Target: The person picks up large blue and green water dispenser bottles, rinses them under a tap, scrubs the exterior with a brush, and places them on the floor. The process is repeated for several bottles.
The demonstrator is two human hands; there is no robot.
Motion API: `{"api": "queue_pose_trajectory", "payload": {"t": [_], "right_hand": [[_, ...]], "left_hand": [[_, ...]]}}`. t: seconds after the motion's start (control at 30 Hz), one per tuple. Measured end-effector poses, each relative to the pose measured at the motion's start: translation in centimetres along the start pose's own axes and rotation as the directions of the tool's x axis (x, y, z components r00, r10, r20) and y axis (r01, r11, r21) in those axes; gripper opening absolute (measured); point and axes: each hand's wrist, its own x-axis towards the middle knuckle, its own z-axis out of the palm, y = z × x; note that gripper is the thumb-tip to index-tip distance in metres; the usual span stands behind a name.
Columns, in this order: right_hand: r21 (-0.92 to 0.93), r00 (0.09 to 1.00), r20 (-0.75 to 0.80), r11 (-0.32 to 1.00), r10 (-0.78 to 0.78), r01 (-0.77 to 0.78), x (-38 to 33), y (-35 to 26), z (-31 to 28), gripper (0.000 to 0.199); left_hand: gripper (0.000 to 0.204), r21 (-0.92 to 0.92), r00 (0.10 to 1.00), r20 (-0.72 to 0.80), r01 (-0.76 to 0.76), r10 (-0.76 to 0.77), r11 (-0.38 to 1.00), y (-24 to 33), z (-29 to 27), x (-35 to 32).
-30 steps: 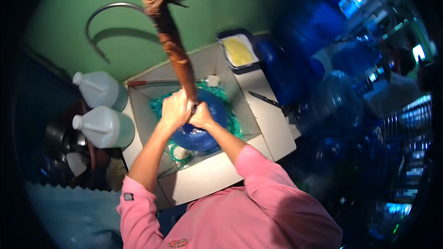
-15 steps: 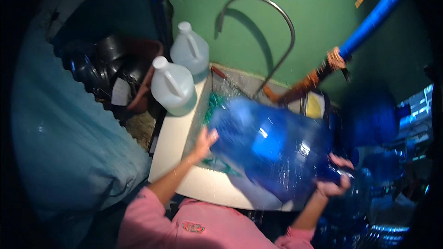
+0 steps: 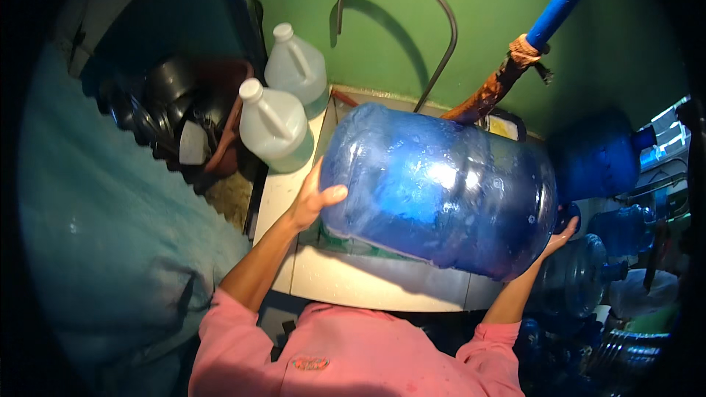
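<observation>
Fingers [image 3: 335,193] of our left hand [image 3: 309,204] grasp the base of a blue water-cooler bottle [image 3: 441,184], thumb stretched along it, while our right hand [image 3: 557,241] holds it by the neck end. We have the bottle tilted on its side over the tiled basin [image 3: 360,276]. To its left, two translucent plastic jugs [image 3: 276,129] stand on the white surface [image 3: 278,192]; behind it, a curved metal pipe [image 3: 450,26] arches before the green wall [image 3: 485,0]

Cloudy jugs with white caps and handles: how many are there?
2. The front jug stands on the left of the white counter; the rear jug stands just beyond it, nearer the green wall. Any behind the blue bottle would be hidden.
</observation>
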Motion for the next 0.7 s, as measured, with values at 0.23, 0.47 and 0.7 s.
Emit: {"api": "queue_pose_trajectory", "payload": {"t": [0.23,0.47,0.7], "right_hand": [[-0.081,0.887,0.121,0.895,0.447,-0.440,-7.8,10.9,-0.2,0.046],[-0.157,0.756,0.335,0.825,0.562,-0.543,-12.2,16.6,2.8,0.044],[-0.191,0.699,0.415,0.807,0.582,-0.558,-13.8,19.2,4.1,0.042]], "left_hand": [[0.121,0.742,0.886,0.374,-0.463,0.274,0.485,15.9,2.6,-1.1],[0.117,0.757,0.743,0.630,-0.653,0.225,0.036,25.3,9.2,-1.1],[0.119,0.692,0.708,0.673,-0.705,0.214,0.153,26.8,10.3,-0.9]]}}
